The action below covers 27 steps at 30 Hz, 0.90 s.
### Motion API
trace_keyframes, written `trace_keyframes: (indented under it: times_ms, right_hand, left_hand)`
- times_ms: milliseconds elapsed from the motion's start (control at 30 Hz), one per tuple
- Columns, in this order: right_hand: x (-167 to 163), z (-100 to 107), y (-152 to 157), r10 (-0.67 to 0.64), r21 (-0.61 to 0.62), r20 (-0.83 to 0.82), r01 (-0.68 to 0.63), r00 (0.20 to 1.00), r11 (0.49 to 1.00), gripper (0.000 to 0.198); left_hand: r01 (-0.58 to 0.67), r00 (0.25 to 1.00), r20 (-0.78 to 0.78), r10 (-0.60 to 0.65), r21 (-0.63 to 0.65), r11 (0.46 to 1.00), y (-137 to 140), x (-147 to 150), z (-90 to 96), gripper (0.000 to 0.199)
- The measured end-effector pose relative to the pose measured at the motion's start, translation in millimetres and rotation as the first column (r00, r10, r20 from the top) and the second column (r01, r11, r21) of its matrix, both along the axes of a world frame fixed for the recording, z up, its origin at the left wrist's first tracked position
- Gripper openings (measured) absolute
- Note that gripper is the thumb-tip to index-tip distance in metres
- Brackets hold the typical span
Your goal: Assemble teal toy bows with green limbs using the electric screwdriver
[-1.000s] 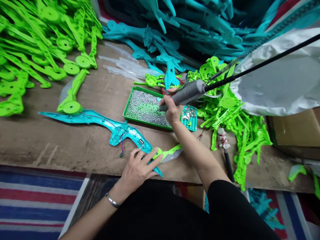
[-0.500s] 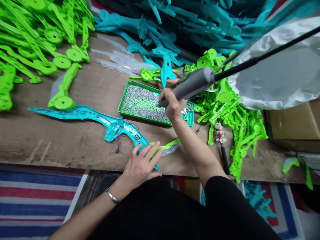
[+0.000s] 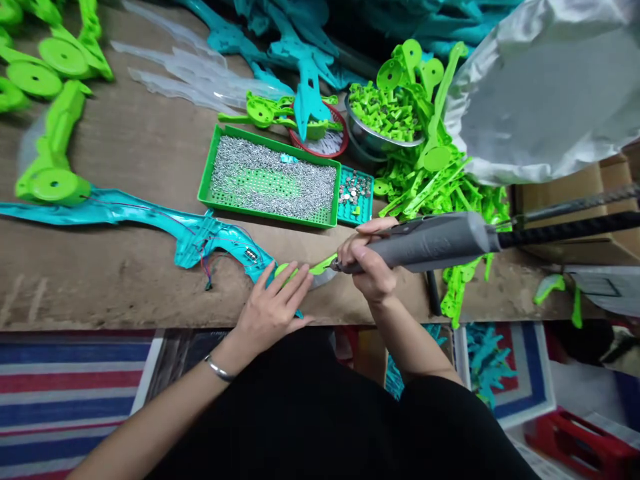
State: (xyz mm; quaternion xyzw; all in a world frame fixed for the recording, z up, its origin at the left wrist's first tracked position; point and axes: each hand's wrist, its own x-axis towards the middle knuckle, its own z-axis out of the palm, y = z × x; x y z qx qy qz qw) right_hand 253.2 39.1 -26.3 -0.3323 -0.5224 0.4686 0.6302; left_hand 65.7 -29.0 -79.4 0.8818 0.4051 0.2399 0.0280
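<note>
My left hand (image 3: pixel 273 303) lies flat with its fingers stretched over the right end of a long turquoise plastic shell (image 3: pixel 133 212), which has thin wires and looks like a toy bow half. Under those fingers is a green plastic arm (image 3: pixel 323 265) with a clear edge; part of it is hidden. My right hand (image 3: pixel 373 263) is wrapped round a grey electric screwdriver (image 3: pixel 430 243), held almost level. Its tip points left at the green arm; whether it touches a screw is too small to tell. Another green arm (image 3: pixel 55 157) is at the shell's left end.
Behind the shell stands a green tray (image 3: pixel 270 220) of small screws, beside a turquoise tray (image 3: pixel 370 200) of small metal pieces. A metal bowl (image 3: pixel 385 143) holds green bits. Green parts (image 3: pixel 415 180) heap at the right, near a cardboard box (image 3: pixel 555 227). Clear strips (image 3: pixel 200 73) lie behind.
My right hand has brought the electric screwdriver down from over the screw tray to beside my left hand. My left hand stays on the parts. The view has shifted.
</note>
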Motion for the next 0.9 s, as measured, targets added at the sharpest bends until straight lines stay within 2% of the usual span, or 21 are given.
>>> trace_keyframes:
  times_ms: [267,400,567,767,833,900]
  right_hand:
    - [1.7,-4.6,0.7,-0.015,-0.049,0.023,0.017,1.0,0.999,0.024]
    - [3.4,-11.4,-1.3,-0.004,-0.031,0.047,0.005,0.999,1.0,0.025]
    - [3.6,-24.1,-9.4,-0.018,-0.016,0.2,0.022,0.98,1.0,0.023]
    - [-4.7,-19.9,-10.6,0.088,0.161,0.138,-0.11,0.987,0.981,0.019]
    - [-3.3,-18.2,-7.3,0.151,0.155,0.126,-0.17,0.98,0.973,0.017]
    - [1.9,-17.0,-2.8,0.207,0.055,0.151,-0.218,0.967,0.974,0.017]
  left_hand:
    - [-0.01,1.0,0.021,0.01,0.022,1.0,0.4,0.9,-1.8,0.065]
    - [-0.013,1.0,0.026,0.012,0.023,1.0,0.2,1.6,-1.2,0.064]
    - [-0.01,1.0,0.03,0.01,0.006,1.0,-1.2,2.6,-3.0,0.065]
    - [-0.032,0.999,0.001,0.032,0.038,0.999,-3.7,4.8,-4.1,0.06]
    - [-0.037,0.999,-0.007,0.037,0.042,0.998,-4.2,5.5,-4.1,0.059]
    - [-0.043,0.999,-0.007,0.044,0.038,0.998,-4.5,6.0,-4.4,0.059]
